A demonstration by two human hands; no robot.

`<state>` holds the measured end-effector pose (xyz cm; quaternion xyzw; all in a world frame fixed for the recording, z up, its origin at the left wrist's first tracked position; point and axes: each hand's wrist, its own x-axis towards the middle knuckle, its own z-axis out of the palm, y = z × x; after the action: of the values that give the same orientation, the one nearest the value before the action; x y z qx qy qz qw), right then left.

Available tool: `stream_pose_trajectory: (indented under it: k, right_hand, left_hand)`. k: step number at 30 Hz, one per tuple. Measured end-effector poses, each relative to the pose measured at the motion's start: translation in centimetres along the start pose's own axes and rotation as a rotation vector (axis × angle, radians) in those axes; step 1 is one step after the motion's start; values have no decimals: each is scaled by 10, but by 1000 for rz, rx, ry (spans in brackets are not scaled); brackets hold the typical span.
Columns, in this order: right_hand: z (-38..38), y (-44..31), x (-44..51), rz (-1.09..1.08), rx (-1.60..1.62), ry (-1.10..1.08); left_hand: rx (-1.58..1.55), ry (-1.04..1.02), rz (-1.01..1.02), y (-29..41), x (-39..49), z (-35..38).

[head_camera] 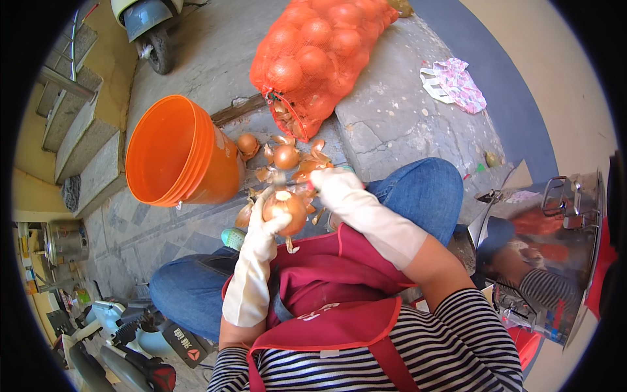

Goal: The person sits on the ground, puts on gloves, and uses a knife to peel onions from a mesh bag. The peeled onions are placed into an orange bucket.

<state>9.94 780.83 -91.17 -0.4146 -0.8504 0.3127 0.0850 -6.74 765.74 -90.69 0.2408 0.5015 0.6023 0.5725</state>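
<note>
In my left hand (267, 223), gloved in white rubber, is a large brown onion (288, 215). Its top shows a pale cut spot, and a dry tuft hangs from the lower end. My right hand (338, 183), in a matching long glove, is closed around a red-handled tool (310, 185), just above and right of the onion. Motion blur and the glove hide most of that tool; it looks like a small knife. Beyond the hands, a smaller onion (286, 157) lies among loose onion skins (309, 166) on the ground.
An orange bucket (215, 161) stands left, beside another onion (247, 144). Ahead lies a red mesh sack of onions (313, 59). A shiny metal pot (534, 255) is at the right, a floral cloth (458, 84) farther ahead. Steps (93, 152) and a scooter wheel (159, 51) are upper left.
</note>
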Motion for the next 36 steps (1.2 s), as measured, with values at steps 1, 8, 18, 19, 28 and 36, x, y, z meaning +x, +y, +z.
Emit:
stream_pose_trajectory:
  k: [1, 8, 18, 19, 28, 36]
  right_hand:
    - [-6, 4, 5, 314, 275, -37]
    - [-16, -6, 5, 149, 502, -125]
    - [-13, -23, 9, 111, 956, -389]
    - [-12, -24, 8, 123, 884, -353]
    - [-23, -28, 3, 283, 829, -119]
    - [-17, -30, 4, 336, 807, -139]
  left_hand:
    - [4, -66, 75, 1, 0, 1]
    - [47, 16, 12, 15, 2, 0]
    - [362, -100, 72, 22, 8, 0]
    - [358, -110, 79, 19, 9, 0]
    - [160, 113, 74, -20, 12, 8]
    - [-128, 61, -156, -18, 9, 16]
